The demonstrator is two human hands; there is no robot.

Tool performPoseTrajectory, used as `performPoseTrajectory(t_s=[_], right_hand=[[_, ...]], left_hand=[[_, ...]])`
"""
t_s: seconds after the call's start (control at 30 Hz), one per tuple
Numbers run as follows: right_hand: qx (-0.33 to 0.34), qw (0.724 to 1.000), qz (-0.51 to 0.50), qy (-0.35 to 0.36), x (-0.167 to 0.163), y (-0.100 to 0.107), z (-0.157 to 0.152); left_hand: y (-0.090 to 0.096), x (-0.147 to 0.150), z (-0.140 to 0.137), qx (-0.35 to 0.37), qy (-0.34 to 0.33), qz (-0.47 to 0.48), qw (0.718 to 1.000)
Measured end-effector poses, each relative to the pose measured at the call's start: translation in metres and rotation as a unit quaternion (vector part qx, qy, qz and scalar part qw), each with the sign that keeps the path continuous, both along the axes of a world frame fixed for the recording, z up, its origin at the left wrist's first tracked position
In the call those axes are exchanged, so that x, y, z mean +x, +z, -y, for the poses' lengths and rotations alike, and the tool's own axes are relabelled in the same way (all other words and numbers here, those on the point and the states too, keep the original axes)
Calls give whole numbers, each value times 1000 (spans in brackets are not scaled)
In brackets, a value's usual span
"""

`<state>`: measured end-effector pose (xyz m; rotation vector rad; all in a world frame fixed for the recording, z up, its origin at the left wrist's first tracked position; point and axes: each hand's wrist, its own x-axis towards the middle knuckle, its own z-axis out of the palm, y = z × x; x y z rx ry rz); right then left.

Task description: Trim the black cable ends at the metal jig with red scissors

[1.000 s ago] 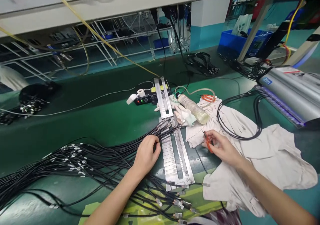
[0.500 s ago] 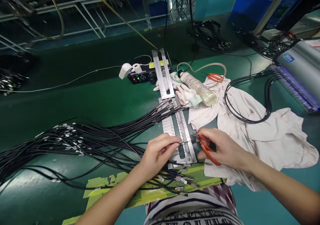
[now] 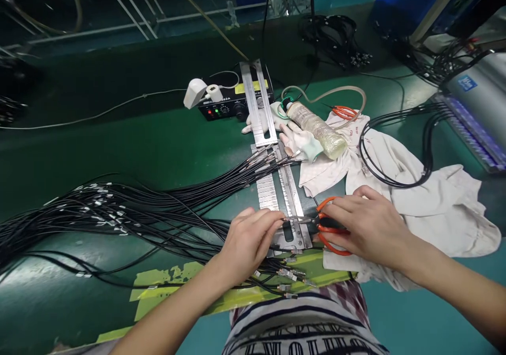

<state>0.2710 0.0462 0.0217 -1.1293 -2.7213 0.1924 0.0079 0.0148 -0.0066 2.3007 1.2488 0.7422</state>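
My left hand [image 3: 253, 242] pinches the end of a thin black cable, and its fingers hide most of that end. In my right hand [image 3: 369, 226] is a pair of orange-handled scissors [image 3: 334, 230], their blades pointing left. The blades reach the cable tip beside my left fingertips; whether they close on it I cannot make out. Both hands are over a slotted metal fixture [image 3: 290, 194]. Across its far part lie the bared ends of a bundle of black cables [image 3: 190, 199]. Several cables with metal connectors [image 3: 286, 275] lie by the near edge, below my left hand.
Behind the fixture stands a black control box [image 3: 221, 110] with a white plug [image 3: 195, 92]. White gloves [image 3: 298, 140], a wrapped bottle [image 3: 316, 128] and a white cloth [image 3: 399, 207] lie to the right. Coiled black cable [image 3: 427, 155] and a grey machine [image 3: 482, 97] are farther right.
My right hand has moved the scissors left and turned them, so their blades now meet the cable tip. My left hand still pinches the cable. The view has shifted slightly.
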Motion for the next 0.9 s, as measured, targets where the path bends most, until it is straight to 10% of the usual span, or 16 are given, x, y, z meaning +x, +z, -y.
performPoseTrajectory(t_s=[0.13, 0.33, 0.43, 0.57, 0.77, 0.9], right_hand=[[-179, 975, -107, -78, -7, 5, -2], [-477, 768, -406, -135, -41, -14, -2], [-478, 737, -458, -137, -50, -22, 3], [-444, 791, -403, -119, -43, -20, 7], [-219, 969, -105, -37, -17, -1, -4], [-99, 995, 19, 20, -11, 8, -9]], left_hand=[[1, 0, 1, -12, -3, 2, 1000], [1, 2, 5, -28, -10, 54, 998], [-1, 4, 8, -49, 0, 104, 993], [-4, 8, 10, -68, 24, 156, 985], [-5, 8, 12, -67, 38, 156, 985], [-4, 7, 14, -64, 34, 140, 988]])
